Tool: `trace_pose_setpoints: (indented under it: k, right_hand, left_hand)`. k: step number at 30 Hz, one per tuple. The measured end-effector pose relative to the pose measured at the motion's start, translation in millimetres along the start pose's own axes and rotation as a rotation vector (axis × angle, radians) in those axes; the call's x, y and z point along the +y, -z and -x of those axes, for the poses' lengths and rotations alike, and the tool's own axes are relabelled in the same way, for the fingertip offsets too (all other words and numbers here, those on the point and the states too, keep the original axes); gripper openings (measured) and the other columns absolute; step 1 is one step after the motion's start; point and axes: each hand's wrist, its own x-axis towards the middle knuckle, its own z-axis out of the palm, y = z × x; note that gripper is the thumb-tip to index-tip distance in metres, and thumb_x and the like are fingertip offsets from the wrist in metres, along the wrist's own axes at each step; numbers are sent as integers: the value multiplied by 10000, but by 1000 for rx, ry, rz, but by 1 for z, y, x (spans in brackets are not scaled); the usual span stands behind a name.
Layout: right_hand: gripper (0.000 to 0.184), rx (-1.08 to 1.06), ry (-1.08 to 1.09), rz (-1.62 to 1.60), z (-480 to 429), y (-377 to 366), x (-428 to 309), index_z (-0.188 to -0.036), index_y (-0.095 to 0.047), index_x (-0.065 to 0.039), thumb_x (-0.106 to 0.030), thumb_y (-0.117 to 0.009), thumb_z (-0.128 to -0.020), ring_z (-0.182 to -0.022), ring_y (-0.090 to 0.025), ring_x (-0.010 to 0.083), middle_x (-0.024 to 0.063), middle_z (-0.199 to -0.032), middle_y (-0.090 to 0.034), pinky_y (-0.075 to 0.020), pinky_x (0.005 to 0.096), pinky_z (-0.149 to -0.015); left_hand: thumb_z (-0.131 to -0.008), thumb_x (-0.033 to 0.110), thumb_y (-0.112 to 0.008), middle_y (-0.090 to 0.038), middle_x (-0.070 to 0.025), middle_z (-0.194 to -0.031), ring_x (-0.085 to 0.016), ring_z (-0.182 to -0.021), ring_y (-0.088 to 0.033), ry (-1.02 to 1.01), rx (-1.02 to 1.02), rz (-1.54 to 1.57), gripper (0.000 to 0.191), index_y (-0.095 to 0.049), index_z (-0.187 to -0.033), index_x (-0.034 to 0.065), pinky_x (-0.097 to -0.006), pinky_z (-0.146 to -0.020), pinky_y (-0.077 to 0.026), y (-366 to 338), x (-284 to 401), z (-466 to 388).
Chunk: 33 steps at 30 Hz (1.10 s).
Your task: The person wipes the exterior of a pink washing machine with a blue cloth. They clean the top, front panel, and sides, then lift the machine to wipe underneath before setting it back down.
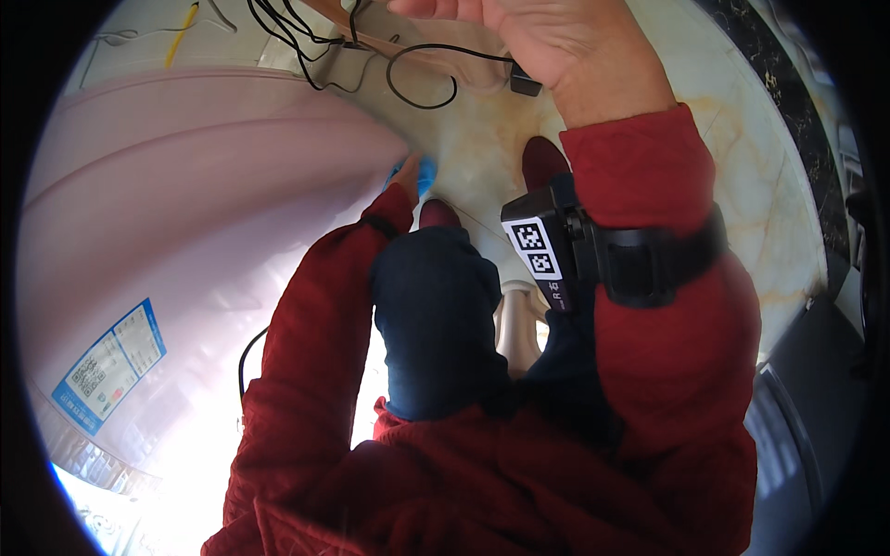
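My left hand reaches down beside a large pink glossy body with a curved-looking edge. Crumpled blue material, apparently a cloth, shows on both sides of that hand, which seems to grip it. The fingertips there are too small and hidden to make out. At the top of the view is my right hand, palm side partly showing, with its fingers cut off by the picture's edge. A black adapter block with a black cable appears just below its palm; whether they touch is unclear.
Marble-patterned tiles cover the floor, bordered by a dark stone strip. Black cables tangle near a peach-coloured plastic piece. A yellow stick lies far left. A beige support stands between my legs.
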Motion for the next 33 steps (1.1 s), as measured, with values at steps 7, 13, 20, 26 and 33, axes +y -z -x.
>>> trace_pose_setpoints:
  k: [7, 13, 20, 26, 33]
  right_hand:
    - [291, -57, -11, -103, -9, 11, 14, -919, -652, 64, -223, -606, -908, -753, -655, 160, 100, -812, -668, -526, 254, -655]
    - [379, -102, 115, 19, -4, 16, 17, -1094, -629, 65, -287, -577, -964, -918, -672, 182, 137, -1057, -683, -543, 272, -803]
    - [351, -127, 94, -28, 3, 17, 10, -1094, -644, 42, -274, -581, -955, -904, -671, 170, 123, -1052, -686, -544, 257, -786]
    - [336, -140, 96, 25, 5, 14, 5, -1069, -657, 24, -282, -575, -956, -869, -671, 154, 118, -1041, -690, -543, 256, -774]
    - [309, -200, 54, -42, 4, 0, -2, -945, -675, 77, -217, -601, -889, -739, -702, 177, 131, -894, -695, -552, 232, -620]
  left_hand:
    - [-878, 265, -502, -551, -171, -1352, -388, -1406, -281, -305, -300, -131, 415, -693, -1115, -18, -558, -1176, -110, 1, 24, 97]
    - [-871, 246, -510, -566, -141, -1346, -381, -1404, -294, -212, -246, -140, 405, -693, -1129, -7, -518, -1174, -163, 74, -8, 164]
    - [-837, 145, -527, -559, -252, -1276, -414, -1344, -366, 333, 297, -11, 416, -575, -1170, -98, -505, -1149, -225, 232, -107, 168]
    - [-847, 123, -557, -606, -231, -1144, -364, -1067, -571, 611, 266, -177, 219, -580, -1020, -8, -508, -1028, -373, 328, -174, 250]
    - [-949, 240, -571, -651, -193, -1174, -396, -1147, -599, 791, 324, -386, 316, -617, -1190, 41, -559, -1037, -397, 439, -259, 368]
